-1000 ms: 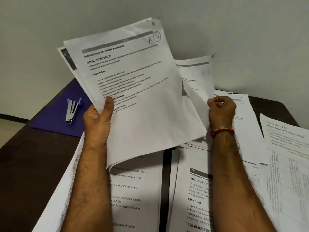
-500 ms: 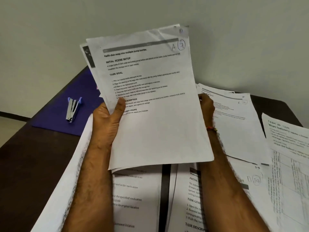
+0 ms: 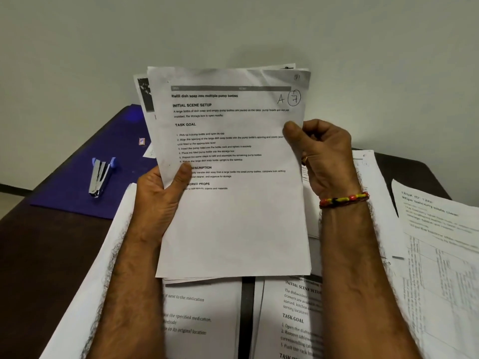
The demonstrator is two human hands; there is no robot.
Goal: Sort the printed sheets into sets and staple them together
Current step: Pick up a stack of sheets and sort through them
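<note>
Item: stack of printed sheets (image 3: 233,224), held upright above the table, roughly centre of view, bottom edges nearly level, upper edges fanned slightly so that a sheet with a dark printed band shows at the upper left and further corners show at the upper right. Top sheet headed "Refill dish soap into multiple pump bottles", sections "INITIAL SCENE SETUP" and "TASK GOAL", handwritten "A" and a circled "7" at the upper right corner.

Left hand (image 3: 158,195): grasps the stack's left edge, thumb pressed on the front of the top sheet, fingers behind and hidden.

Right hand (image 3: 326,156): grasps the stack's right edge, thumb on the front, fingers curled behind the paper. A ring shows on one finger. Beaded bracelet (image 3: 344,199), red, yellow and black, on the wrist.

Below the stack: loose printed sheets (image 3: 207,317) lying flat on the table, several overlapping, with a dark gap between two of them showing the tabletop; text fragments legible include "next to the medication" and "TASK GOAL".

To the right: further sheets (image 3: 440,242), one with a table grid, one headed "Wipe balcony table clean", overlapping toward the table's right edge.

To the left: stapler (image 3: 99,174), metal with blue parts, lying on a purple folder (image 3: 67,193), well apart from the held stack.

Support: dark brown table (image 3: 39,255). Backdrop: plain pale wall (image 3: 233,29)
</note>
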